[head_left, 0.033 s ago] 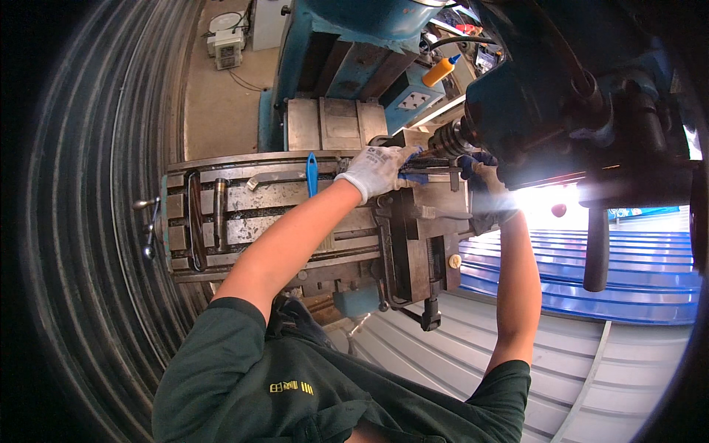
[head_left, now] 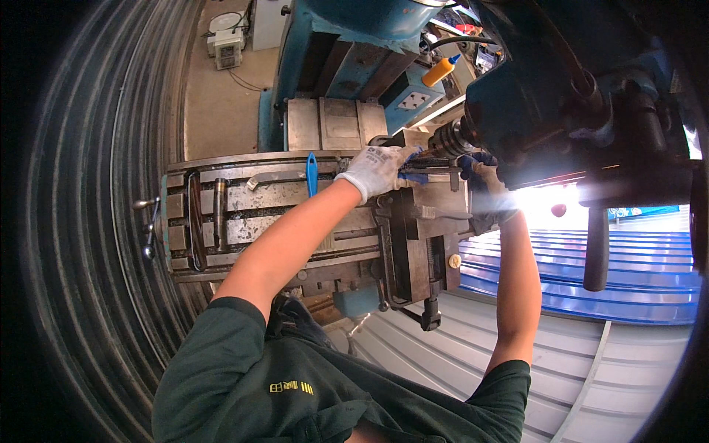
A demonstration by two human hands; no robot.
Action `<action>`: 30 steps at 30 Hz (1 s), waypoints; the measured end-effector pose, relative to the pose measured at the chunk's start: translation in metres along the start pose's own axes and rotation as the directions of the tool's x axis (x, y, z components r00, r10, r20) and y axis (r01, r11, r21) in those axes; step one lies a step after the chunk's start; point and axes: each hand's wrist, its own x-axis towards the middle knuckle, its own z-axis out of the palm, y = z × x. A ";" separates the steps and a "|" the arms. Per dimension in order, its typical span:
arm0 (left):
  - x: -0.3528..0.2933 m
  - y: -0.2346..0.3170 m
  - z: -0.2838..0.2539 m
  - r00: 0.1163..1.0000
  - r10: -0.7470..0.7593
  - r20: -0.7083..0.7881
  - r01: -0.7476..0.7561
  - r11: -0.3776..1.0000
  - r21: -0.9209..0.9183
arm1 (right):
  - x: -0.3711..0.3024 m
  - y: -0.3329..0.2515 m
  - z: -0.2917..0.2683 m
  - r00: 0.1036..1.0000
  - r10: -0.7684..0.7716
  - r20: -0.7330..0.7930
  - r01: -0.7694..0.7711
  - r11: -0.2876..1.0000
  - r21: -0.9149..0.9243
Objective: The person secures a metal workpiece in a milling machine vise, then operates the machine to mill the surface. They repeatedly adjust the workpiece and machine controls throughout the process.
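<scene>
My left hand [head_left: 375, 171], in a white glove with blue fingertips, reaches over the machine vise [head_left: 436, 199]. Its fingers lie on both sides of a dark metal bar [head_left: 432, 167] that rests at the top of the vise, below the milling machine's spindle [head_left: 449, 140]. At the bar's right end is my right hand [head_left: 487, 177], gloved too, with its blue fingertips curled in toward the bar. Shadow and glare hide much of that grip. A blue-handled brush [head_left: 312, 174] lies on the slotted machine table [head_left: 281, 229], beside my left wrist.
On the table's left part lie a dark spiral cutter [head_left: 195, 221], a metal rod [head_left: 221, 214], a small metal block [head_left: 253, 183] and scattered chips. The dark machine head [head_left: 546, 111] overhangs my right hand. A yellow bottle [head_left: 439, 71] stands behind. Crank handles [head_left: 151, 229] jut out at the left.
</scene>
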 end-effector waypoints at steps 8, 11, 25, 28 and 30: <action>0.000 0.000 0.000 1.000 0.008 -0.018 -0.010 0.995 -0.097 | 0.006 0.019 -0.006 0.993 -0.022 -0.113 0.018 0.999 -0.040; 0.001 0.004 0.001 0.999 0.022 -0.023 -0.024 0.996 -0.087 | 0.020 0.043 -0.026 0.976 -0.189 -0.107 0.162 0.962 -0.219; -0.004 0.016 -0.006 0.992 -0.126 -0.001 0.126 0.992 0.019 | 0.009 0.058 -0.022 0.976 -0.061 -0.211 0.024 0.984 -0.177; -0.005 0.016 -0.012 0.993 -0.117 -0.009 0.117 0.993 0.033 | 0.007 0.058 -0.021 0.978 -0.041 -0.203 0.019 0.994 -0.109; -0.005 0.016 -0.011 0.993 -0.115 -0.023 0.116 0.993 0.023 | 0.006 0.051 -0.016 0.977 -0.089 -0.196 0.075 0.994 -0.082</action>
